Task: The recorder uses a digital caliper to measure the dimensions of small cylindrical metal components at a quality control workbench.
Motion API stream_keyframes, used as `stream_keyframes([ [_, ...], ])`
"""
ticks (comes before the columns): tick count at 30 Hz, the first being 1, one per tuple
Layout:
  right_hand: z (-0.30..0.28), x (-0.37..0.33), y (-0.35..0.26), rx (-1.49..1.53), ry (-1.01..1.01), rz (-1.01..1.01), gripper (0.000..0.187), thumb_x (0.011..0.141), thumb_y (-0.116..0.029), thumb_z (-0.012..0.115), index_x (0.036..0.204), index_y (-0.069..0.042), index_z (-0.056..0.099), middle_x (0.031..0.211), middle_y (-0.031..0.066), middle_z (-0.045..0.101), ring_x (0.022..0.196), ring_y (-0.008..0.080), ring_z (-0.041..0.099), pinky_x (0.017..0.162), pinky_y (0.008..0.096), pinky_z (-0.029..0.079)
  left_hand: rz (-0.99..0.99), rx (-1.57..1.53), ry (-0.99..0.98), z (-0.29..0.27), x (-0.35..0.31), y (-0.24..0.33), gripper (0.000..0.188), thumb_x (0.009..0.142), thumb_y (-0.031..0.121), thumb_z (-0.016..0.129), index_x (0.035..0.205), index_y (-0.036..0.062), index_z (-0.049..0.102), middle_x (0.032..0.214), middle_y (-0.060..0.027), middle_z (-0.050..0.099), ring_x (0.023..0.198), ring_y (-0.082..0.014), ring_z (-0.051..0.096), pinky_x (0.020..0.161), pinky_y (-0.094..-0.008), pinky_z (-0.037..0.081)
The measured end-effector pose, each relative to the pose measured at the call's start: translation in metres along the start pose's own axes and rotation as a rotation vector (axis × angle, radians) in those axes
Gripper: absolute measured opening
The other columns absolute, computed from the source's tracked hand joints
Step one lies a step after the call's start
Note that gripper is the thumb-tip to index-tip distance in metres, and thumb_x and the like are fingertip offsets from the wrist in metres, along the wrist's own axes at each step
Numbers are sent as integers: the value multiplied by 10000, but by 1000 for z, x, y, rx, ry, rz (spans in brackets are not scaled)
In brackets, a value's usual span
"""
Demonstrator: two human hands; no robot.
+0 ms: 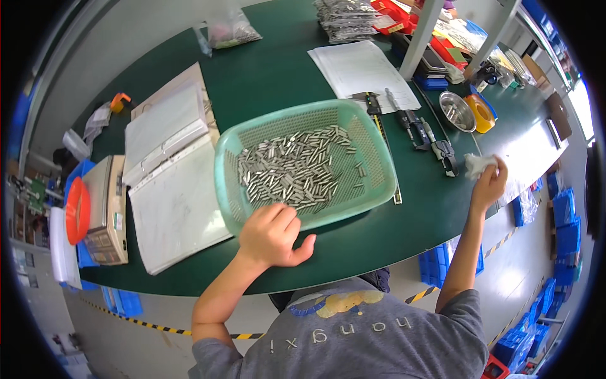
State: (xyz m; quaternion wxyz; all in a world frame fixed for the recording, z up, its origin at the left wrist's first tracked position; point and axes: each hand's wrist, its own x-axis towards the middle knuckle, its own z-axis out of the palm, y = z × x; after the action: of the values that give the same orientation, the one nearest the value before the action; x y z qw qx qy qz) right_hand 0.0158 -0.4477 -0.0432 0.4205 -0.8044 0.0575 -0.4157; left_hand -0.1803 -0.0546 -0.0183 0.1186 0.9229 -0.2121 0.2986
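Observation:
A pale green perforated plastic basket [372,136] sits on the dark green table, holding many short shiny metal pins [293,167]. My left hand [271,235] is at the basket's near rim, its fingers curled over the edge and its thumb sticking out to the right. The rim under the palm is hidden. Out to the right, my right hand [491,184] pinches a crumpled white tissue [478,165] above the table's right part. Between the basket and that hand lie a caliper [374,104] and dark micrometer-like measuring tools [413,129].
An open binder [173,202] lies left of the basket, beside a scale [104,208] with an orange ring-shaped item [77,210]. Paper sheets [366,66] and bagged parts [346,19] are at the back. A metal bowl [457,112] and yellow tape roll [481,115] stand at right.

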Motion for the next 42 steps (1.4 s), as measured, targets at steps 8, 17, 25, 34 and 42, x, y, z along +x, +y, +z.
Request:
stream_keyframes([
  [8, 95, 14, -79, -255, -300, -434, 427, 667, -152, 647, 1077, -48, 586, 1130, 162, 540, 1099, 329, 492, 953, 396, 403, -359, -379, -239, -6, 16, -1, 290, 784, 282, 594, 638, 32, 587, 695, -102, 569, 668, -305, 559, 580, -387, 445],
  [17, 197, -37, -80, -793, -985, -310, 297, 894, -229, 416, 1019, -70, 634, 1058, 204, 626, 986, 371, 608, 795, 462, 503, -525, 331, -540, 40, 40, -68, 119, 736, 132, 604, 776, 52, 683, 873, -126, 632, 907, -283, 596, 755, -392, 512],
  [25, 211, -3, 3, -599, -911, -595, 423, 825, -448, 545, 896, -32, 539, 915, 215, 619, 914, 409, 587, 753, 491, 460, -451, 293, -319, 55, 44, -61, 65, 669, 94, 614, 658, 87, 677, 711, -79, 658, 733, -218, 650, 578, -348, 516],
  [34, 191, 14, -35, -89, -746, -159, 380, 798, -367, 636, 807, 12, 617, 560, 33, 537, 497, 153, 522, 502, 289, 424, -600, 246, -76, 39, 52, -65, 251, 618, 115, 668, 833, -7, 628, 948, -148, 578, 940, -279, 543, 736, -376, 449],
  [42, 131, -12, -116, 161, -1114, 314, 405, 786, -455, 659, 736, -68, 553, 473, -68, 339, 330, 62, 320, 310, 233, 207, -1138, 251, 164, 26, 36, -86, 443, 661, 270, 641, 921, -69, 525, 957, -214, 533, 938, -330, 512, 775, -411, 415],
])
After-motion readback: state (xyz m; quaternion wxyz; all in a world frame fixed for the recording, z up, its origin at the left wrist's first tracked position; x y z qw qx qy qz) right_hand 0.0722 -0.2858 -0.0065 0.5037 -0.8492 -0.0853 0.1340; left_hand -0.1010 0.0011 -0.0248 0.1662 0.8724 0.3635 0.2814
